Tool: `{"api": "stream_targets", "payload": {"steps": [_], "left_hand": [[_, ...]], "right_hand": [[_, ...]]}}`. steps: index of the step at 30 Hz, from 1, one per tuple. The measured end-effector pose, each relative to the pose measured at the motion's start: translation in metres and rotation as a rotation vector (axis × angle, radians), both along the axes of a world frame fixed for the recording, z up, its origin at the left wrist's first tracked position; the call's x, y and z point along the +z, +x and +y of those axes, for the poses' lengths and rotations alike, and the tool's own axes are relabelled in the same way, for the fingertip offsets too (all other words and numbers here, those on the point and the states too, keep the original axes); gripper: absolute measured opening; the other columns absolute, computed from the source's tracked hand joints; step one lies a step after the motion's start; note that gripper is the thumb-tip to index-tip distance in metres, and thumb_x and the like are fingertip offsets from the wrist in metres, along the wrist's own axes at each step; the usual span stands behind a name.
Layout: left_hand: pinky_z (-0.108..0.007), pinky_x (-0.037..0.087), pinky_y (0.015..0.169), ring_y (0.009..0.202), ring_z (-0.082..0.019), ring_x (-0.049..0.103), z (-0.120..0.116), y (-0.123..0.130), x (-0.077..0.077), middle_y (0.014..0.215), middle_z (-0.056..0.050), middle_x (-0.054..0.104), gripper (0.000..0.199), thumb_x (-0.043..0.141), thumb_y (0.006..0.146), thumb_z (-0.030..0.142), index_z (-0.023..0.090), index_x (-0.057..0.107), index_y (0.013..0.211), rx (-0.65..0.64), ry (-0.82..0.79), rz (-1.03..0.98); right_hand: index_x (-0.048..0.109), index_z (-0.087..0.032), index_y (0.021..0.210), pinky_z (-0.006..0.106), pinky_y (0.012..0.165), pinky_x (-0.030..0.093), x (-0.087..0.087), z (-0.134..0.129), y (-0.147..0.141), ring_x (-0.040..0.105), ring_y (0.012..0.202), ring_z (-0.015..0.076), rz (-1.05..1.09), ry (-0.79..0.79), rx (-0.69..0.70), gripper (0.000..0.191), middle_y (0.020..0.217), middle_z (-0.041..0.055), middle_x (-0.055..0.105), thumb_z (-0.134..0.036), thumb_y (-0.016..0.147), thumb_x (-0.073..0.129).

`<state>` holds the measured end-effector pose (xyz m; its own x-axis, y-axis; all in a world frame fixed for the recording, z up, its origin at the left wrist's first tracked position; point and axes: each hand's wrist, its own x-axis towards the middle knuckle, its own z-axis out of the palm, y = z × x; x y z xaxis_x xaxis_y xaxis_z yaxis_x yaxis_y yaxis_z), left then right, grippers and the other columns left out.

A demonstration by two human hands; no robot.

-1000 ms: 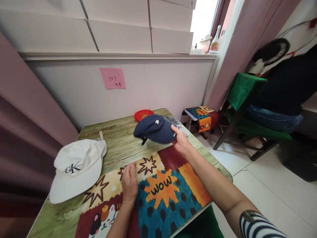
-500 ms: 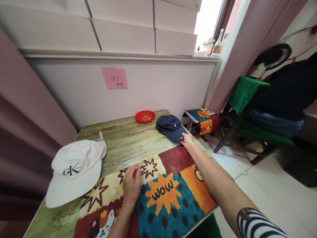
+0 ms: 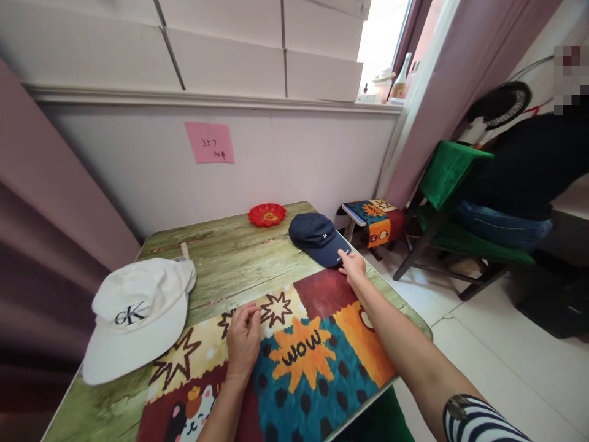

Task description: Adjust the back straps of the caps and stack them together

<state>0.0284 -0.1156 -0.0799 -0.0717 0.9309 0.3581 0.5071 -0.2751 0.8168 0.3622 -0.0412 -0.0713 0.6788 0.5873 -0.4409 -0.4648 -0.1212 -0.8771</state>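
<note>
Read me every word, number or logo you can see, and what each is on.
"357": pink paper; handwriting beneath unclear
"CK": white cap
"WOW": table mat
"WOW", small: farther mat
Too small or blurred: navy cap, red dish, bottle

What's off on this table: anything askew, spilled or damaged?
No spill or damage visible. Only the white cap looks slightly odd: right at the table's left edge, brim possibly overhanging. The navy cap under the right hand's fingers looks fine.
</note>
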Motion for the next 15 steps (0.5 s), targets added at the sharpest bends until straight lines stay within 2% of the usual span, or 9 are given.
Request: {"api": "stream_targets", "payload": {"steps": [4,7,12,15], "left_hand": [[-0.042,0.047,0.097,0.102,-0.026,0.064,0.000,-0.001,-0.001,0.103,-0.009,0.070,0.022,0.055,0.087,0.040,0.022,0.068,0.083,-0.007,-0.004,0.001],[-0.041,0.047,0.097,0.101,-0.026,0.064,0.000,-0.001,-0.001,0.102,-0.009,0.070,0.022,0.055,0.087,0.040,0.022,0.068,0.082,-0.010,-0.003,0.004],[-0.042,0.047,0.097,0.102,-0.026,0.064,0.000,-0.002,-0.002,0.103,-0.009,0.069,0.022,0.055,0.087,0.039,0.021,0.068,0.082,-0.014,-0.001,-0.003],[-0.041,0.047,0.096,0.101,-0.026,0.064,0.001,-0.002,-0.005,0.102,-0.009,0.069,0.022,0.056,0.087,0.039,0.021,0.068,0.082,-0.021,0.007,-0.011]], "right_hand": [[0.060,-0.016,0.088,0.013,0.033,0.036,-0.003,0.001,0.005,0.047,0.035,0.0056,0.010,-0.032,0.021,0.030,0.048,-0.0086,0.054,-0.030,0.071,0.080],[0.058,-0.016,0.083,0.012,0.031,0.033,0.000,0.009,0.009,0.048,0.036,0.0061,0.046,-0.052,0.042,0.028,0.049,-0.0060,0.055,-0.030,0.074,0.080],[0.053,-0.017,0.077,0.011,0.034,0.037,0.002,0.021,0.008,0.054,0.040,0.0070,0.127,-0.071,0.076,0.026,0.054,-0.0045,0.055,-0.026,0.080,0.077],[0.050,-0.018,0.075,0.011,0.036,0.042,0.002,0.027,0.004,0.053,0.040,0.0054,0.147,-0.069,0.074,0.025,0.056,-0.0050,0.054,-0.024,0.086,0.071]]}}
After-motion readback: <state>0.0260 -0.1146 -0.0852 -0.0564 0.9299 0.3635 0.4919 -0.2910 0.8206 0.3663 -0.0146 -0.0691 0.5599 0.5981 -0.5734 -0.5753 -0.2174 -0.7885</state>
